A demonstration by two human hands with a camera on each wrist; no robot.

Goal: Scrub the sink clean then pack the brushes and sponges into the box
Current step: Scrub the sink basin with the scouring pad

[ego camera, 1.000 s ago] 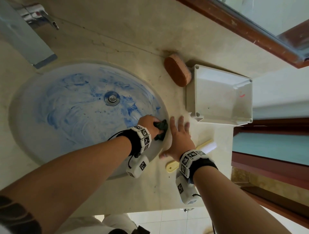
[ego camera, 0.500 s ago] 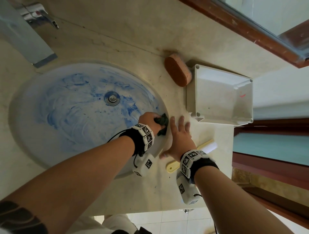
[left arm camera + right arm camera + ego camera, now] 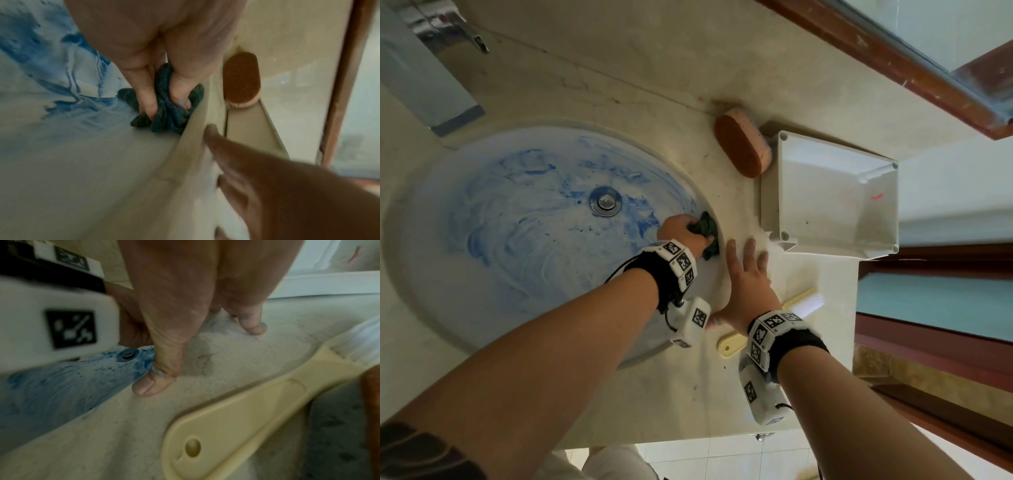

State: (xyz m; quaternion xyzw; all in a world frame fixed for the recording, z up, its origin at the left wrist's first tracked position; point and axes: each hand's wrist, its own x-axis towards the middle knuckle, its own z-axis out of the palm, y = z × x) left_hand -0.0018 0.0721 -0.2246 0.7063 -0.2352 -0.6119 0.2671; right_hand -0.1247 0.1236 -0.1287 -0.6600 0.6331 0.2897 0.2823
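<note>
Scrub ongoing | your left hand point(image 3: 683, 231) fingers pinch dark scrub pad point(image 3: 708, 229) at sink point(image 3: 482, 308) rim | right hand point(image 3: 748, 284) fingers spread on bench point(image 3: 654, 404) | blue smears remain | box point(image 3: 825, 192) empty, nothing packed

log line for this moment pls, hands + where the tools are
left hand grips dark scrub pad at sink rim | right hand flat on counter | brush, sponge unpacked | box empty

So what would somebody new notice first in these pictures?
Blue smears swirl all over the sink basin around its metal drain. At the basin's right edge the left hand grips a dark green scouring pad, while the right hand lies flat on the countertop.
</note>
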